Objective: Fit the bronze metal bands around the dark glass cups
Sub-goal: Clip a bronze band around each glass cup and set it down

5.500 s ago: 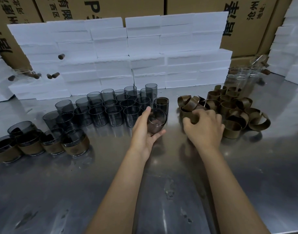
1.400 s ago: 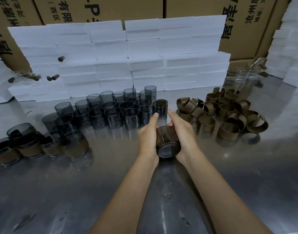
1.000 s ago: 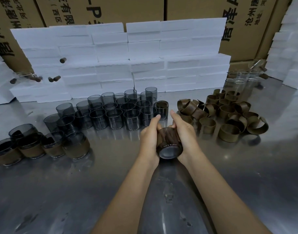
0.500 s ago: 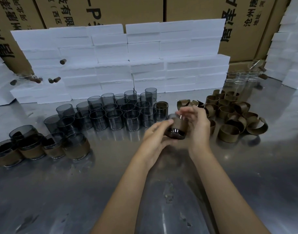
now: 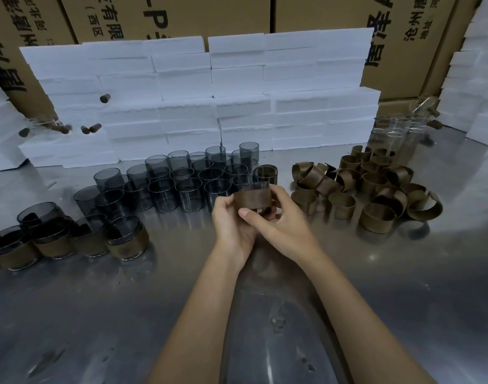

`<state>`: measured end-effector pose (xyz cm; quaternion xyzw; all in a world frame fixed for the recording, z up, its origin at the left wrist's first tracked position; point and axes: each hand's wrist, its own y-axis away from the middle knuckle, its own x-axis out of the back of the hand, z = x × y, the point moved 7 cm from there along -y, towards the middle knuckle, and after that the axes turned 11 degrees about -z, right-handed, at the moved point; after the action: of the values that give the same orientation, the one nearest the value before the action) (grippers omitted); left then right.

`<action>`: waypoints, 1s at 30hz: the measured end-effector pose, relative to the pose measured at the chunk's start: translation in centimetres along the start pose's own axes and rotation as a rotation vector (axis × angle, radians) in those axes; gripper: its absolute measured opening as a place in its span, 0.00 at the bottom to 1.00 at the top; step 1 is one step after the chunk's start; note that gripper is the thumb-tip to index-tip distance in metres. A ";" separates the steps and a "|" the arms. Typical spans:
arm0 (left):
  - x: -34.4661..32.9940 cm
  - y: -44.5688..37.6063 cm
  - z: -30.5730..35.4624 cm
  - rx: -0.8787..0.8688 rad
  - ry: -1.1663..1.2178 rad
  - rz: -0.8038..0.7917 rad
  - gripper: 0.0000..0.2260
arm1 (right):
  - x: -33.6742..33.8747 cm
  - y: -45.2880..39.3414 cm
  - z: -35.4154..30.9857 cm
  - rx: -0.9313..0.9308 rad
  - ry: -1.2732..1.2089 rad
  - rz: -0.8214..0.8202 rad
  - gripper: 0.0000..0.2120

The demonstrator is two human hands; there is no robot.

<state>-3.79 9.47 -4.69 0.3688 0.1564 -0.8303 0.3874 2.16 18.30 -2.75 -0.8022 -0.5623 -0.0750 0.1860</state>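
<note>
Both hands, left (image 5: 231, 225) & right (image 5: 281, 225), clamp banded cup (image 5: 253, 198) above desk (image 5: 126, 314); bare steel nearside, bands (image 5: 375, 187) right.

both forearms reach forward; left hand (image 5: 233, 225) and right hand (image 5: 281, 223) meet, fingers curled around a bronze-banded dark glass cup (image 5: 252, 199).

Dim overhead light glares off the steel table (image 5: 403, 286); wide-angle edges bend, corners blur.
</note>
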 end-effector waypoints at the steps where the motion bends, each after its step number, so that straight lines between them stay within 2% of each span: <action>1: 0.1 -0.1 0.2 -0.013 -0.034 0.018 0.21 | 0.2 0.1 -0.2 0.011 0.021 0.024 0.28; 5: 0.1 -0.2 0.2 -0.027 -0.140 0.044 0.19 | 0.7 0.2 -0.1 0.015 0.130 0.083 0.36; 11: 0.1 0.0 0.6 -0.053 -0.287 0.087 0.21 | 0.9 0.1 -0.2 0.058 0.216 0.135 0.36; 13: -0.2 0.2 0.9 -0.088 -0.462 0.095 0.25 | 0.7 0.2 -0.3 0.074 0.238 0.133 0.35; 16: -0.1 0.3 1.6 -0.167 -0.874 0.175 0.32 | 0.3 0.1 0.0 0.089 0.253 0.091 0.31; 20: 0.7 0.2 2.4 -0.203 -1.077 0.273 0.26 | -0.5 -0.4 1.4 0.020 0.285 -0.019 0.34; 23: 0.4 1.3 3.4 -0.224 -1.522 0.463 0.24 | -1.0 -0.5 2.2 -0.029 0.277 -0.081 0.36; 25: 0.1 2.3 4.0 -0.255 -1.638 0.555 0.21 | -0.9 -0.5 2.6 -0.052 0.284 -0.079 0.37; 27: 0.1 3.0 4.6 -0.241 -1.716 0.629 0.20 | -0.7 -0.6 2.9 -0.055 0.279 -0.058 0.34; 30: 0.4 3.4 5.5 -0.144 -1.873 0.700 0.23 | -0.5 -0.7 3.2 -0.056 0.273 -0.031 0.29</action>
<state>-4.08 4.07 -1.15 -0.4328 -0.2793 -0.6137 0.5984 1.00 19.31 -5.72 -0.7806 -0.5419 -0.2022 0.2372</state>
